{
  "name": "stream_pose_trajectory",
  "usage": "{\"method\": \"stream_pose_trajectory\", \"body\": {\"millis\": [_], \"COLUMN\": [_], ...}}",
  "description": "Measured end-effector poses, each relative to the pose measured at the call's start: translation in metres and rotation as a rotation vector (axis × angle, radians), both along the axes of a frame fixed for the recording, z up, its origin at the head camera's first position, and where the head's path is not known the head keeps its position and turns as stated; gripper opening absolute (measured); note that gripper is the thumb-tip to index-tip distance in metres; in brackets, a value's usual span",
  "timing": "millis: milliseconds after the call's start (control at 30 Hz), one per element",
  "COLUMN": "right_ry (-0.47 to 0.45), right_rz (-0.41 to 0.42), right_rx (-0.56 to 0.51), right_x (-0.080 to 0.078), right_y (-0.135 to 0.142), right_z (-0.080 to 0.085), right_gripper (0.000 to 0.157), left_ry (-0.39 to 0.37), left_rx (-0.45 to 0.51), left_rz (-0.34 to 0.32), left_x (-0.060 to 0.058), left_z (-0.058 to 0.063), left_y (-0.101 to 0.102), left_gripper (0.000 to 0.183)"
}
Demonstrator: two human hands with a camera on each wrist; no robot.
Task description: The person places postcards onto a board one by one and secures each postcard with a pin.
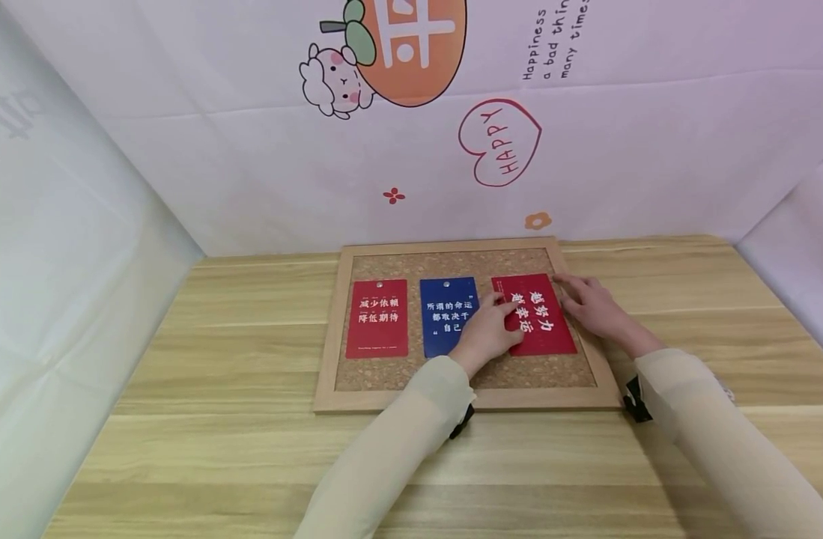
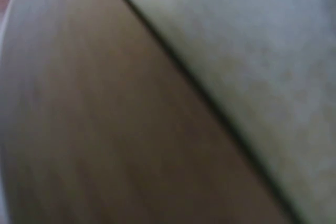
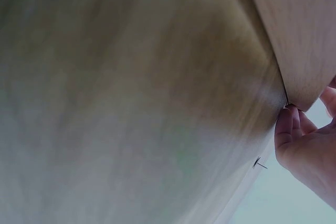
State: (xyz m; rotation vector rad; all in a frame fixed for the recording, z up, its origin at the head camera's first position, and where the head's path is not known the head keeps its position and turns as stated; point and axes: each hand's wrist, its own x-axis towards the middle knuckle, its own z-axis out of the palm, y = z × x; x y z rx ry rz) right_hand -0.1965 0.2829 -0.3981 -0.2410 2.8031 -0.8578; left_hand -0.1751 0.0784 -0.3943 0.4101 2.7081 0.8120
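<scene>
A cork board (image 1: 411,376) in a light wooden frame lies on the table, bearing three cards. A red card (image 1: 553,340) with white characters is at its right, slightly tilted. My left hand (image 1: 487,329) holds it at its left side, with bent fingers over its edge. My right hand (image 1: 601,308) holds the upper right corner and edge between finger and thumb. In the right wrist view, the bent fingers of the right hand (image 3: 310,148) are beside the frame's edge; the card is hidden there. The left wrist view is blurred and shows no fingers.
Left of the hands are a blue card (image 1: 445,318) and another red card (image 1: 377,329), each with a pin at its top. A wood-grain table (image 1: 236,359) surrounds the board. Behind it rises a white printed cloth (image 1: 283,187).
</scene>
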Motion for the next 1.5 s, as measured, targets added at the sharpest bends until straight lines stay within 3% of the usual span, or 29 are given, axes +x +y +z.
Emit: {"method": "stream_pose_trajectory", "body": {"millis": [767,933,1100,1500], "right_ry": [0.003,-0.059,-0.103,-0.085], "right_rz": [0.027,0.041,0.019,-0.025], "right_rx": [-0.04,-0.073,-0.069,0.006], "right_x": [-0.004,-0.004,-0.001,0.018], "right_y": [0.001,0.005,0.017,0.064], "right_z": [0.001,0.007,0.013,0.03], "right_gripper": [0.049,0.054,0.058,0.05], "left_ry": [-0.001,-0.008,-0.011,0.002], "left_rx": [0.022,0.029,0.035,0.016], "left_rz": [-0.028,-0.023,-0.021,-0.022], "left_x": [-0.003,-0.003,-0.002,-0.002], "left_z": [-0.003,-0.003,-0.003,-0.003], "left_y": [-0.002,-0.002,-0.002,-0.002], "left_gripper": [0.054,0.054,0.054,0.054]}}
